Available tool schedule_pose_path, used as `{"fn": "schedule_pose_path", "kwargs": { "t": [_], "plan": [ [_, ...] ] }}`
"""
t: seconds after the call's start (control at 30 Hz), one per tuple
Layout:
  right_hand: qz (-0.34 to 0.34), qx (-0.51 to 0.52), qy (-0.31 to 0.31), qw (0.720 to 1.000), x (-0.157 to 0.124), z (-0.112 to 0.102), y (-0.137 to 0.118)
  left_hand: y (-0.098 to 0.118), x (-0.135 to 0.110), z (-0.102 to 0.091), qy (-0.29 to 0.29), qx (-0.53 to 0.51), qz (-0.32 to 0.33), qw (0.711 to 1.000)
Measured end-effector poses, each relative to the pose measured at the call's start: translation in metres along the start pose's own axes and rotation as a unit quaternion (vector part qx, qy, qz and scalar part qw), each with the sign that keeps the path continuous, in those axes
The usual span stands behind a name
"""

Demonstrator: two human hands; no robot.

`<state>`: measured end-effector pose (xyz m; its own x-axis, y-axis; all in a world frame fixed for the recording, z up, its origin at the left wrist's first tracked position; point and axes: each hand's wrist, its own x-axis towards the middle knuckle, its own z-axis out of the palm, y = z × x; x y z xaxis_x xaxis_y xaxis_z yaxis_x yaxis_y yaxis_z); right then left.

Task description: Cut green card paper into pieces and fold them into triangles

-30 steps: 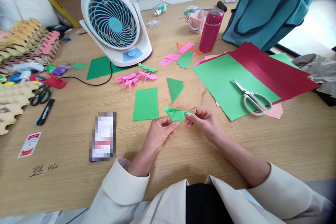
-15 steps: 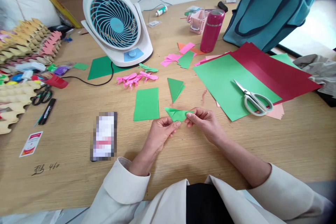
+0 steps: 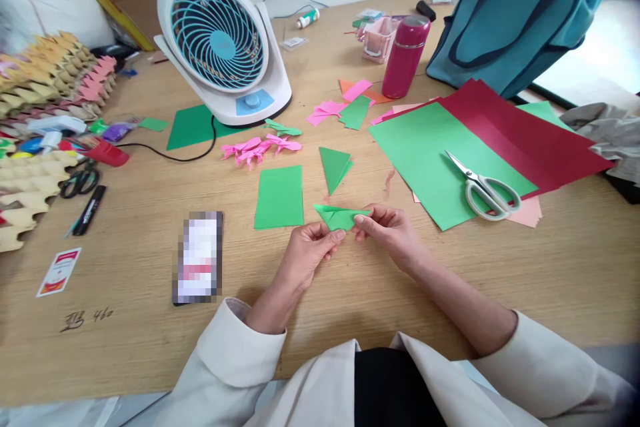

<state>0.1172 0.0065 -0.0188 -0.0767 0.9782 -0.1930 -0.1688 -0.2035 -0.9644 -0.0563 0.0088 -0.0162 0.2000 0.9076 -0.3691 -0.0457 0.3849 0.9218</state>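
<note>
Between my two hands is a small folded piece of green paper, raised a little over the table. My left hand pinches its lower left edge between thumb and fingers. The right end of the paper is gripped by my right hand, thumb on the near side. Just beyond it lies a folded green paper triangle. To the left of that rests a stack of green paper rectangles. Pink folded paper figures and a green one lie farther back.
White-handled scissors lie on large green and red sheets at right. A phone is left of my hands. A fan, a magenta flask and a teal bag stand behind. Egg trays line the left.
</note>
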Motion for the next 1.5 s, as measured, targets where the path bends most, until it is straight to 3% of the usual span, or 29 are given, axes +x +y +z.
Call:
{"fn": "schedule_pose_path", "kwargs": {
  "t": [0.37,0.6,0.8,1.5],
  "plan": [
    [0.037,-0.015,-0.010,0.999,0.001,0.005,0.010,-0.007,0.002,0.001,-0.002,0.006,0.015,1.000],
    [0.018,-0.050,-0.021,0.998,0.000,0.002,0.010,-0.007,0.000,0.003,-0.015,0.014,0.018,1.000],
    [0.009,-0.058,-0.024,0.998,0.001,0.003,0.008,-0.012,0.005,-0.004,-0.004,0.079,0.070,0.994],
    [0.030,-0.092,-0.017,0.995,0.001,-0.002,0.014,-0.009,0.005,-0.003,-0.010,0.029,0.032,0.999]
  ]
}}
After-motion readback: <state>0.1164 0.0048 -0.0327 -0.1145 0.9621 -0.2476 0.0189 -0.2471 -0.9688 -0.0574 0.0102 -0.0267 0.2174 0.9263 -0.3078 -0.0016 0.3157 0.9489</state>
